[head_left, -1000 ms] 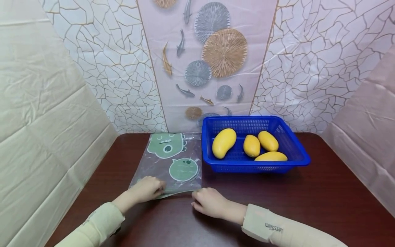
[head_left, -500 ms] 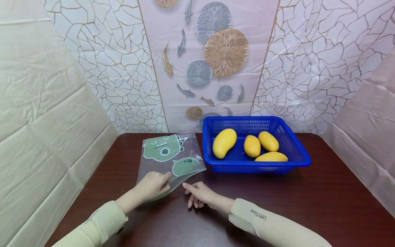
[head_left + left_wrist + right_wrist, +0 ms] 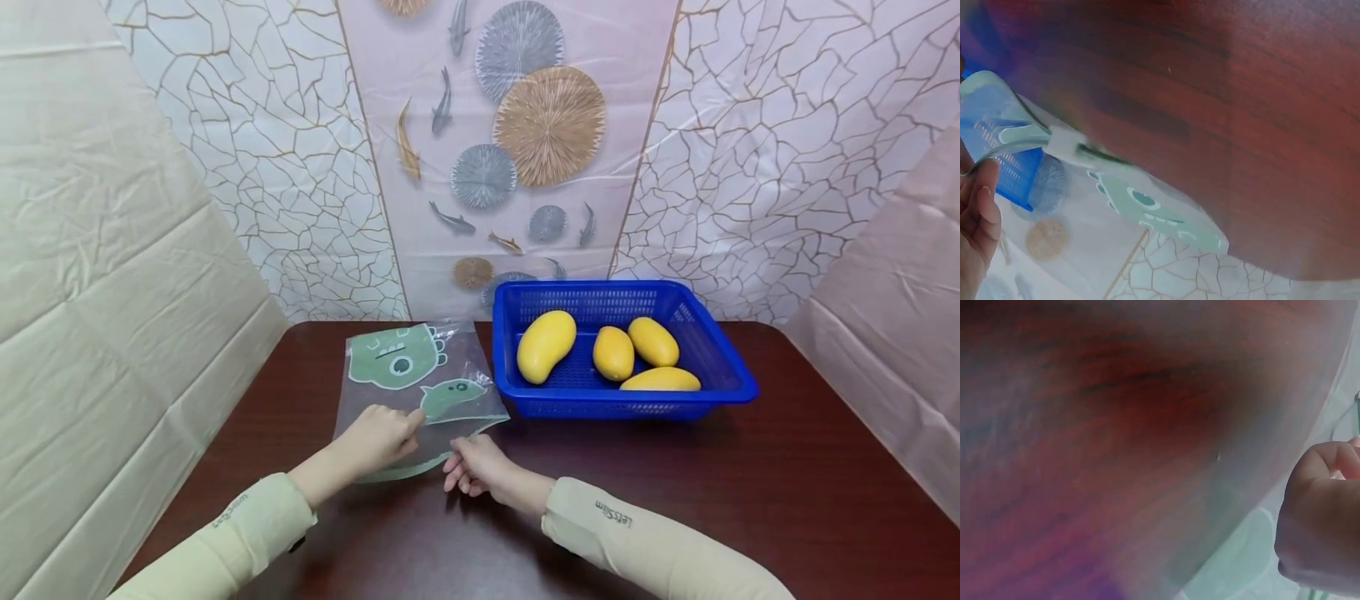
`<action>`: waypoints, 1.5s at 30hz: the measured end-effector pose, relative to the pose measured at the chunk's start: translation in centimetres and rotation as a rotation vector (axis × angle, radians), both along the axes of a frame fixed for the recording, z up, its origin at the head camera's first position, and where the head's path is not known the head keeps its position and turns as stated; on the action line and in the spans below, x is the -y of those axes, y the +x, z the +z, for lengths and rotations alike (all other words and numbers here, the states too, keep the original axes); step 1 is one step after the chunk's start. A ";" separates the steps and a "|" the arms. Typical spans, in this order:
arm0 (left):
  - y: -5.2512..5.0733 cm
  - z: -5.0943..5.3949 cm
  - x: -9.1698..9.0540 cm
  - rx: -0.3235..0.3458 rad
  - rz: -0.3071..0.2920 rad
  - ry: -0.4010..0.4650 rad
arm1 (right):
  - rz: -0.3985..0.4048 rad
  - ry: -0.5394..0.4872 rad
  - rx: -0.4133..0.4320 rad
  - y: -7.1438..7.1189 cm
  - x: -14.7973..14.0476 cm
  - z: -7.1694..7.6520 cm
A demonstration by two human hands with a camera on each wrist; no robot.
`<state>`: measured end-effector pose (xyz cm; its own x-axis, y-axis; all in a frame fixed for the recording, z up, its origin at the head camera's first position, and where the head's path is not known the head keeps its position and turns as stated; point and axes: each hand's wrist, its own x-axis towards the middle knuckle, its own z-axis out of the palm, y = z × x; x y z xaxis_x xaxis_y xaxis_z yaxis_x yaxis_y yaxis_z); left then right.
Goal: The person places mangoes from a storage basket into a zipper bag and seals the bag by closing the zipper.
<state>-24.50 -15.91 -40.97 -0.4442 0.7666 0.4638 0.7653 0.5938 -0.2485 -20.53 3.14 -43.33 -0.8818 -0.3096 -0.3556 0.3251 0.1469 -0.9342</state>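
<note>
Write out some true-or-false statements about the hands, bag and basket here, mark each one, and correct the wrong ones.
1. The blue basket holds four yellow fruits. True.
2. The left hand and the right hand both hold the clear bag. True.
3. The bag lies inside the basket. False: it is on the table, left of the basket in the head view.
4. The bag is printed in orange. False: its figures are green with white outlines.
5. The bag's two layers are parted at its near edge. True.
6. A fruit lies in the bag. False: all four are in the basket.
</note>
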 end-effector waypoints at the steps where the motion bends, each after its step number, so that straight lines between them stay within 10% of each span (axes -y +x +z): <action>1: -0.1 0.2 0.1 -0.013 -0.002 -0.002 | -0.017 -0.002 0.018 0.0 0.1 -0.1; 16: -2.7 7.3 0.9 -0.372 -0.042 0.138 | -0.072 -0.077 0.160 -0.5 0.7 -1.2; 25: -1.9 6.4 -0.1 -0.461 -0.096 0.109 | -0.019 -0.087 0.145 -0.6 1.1 -0.1; 35: -0.5 4.2 0.9 -0.402 -0.036 -0.053 | 0.013 -0.027 0.092 -1.0 0.8 0.1; 45: -0.5 2.8 -0.2 -0.009 0.039 0.049 | -0.080 -0.042 0.132 0.1 0.3 0.3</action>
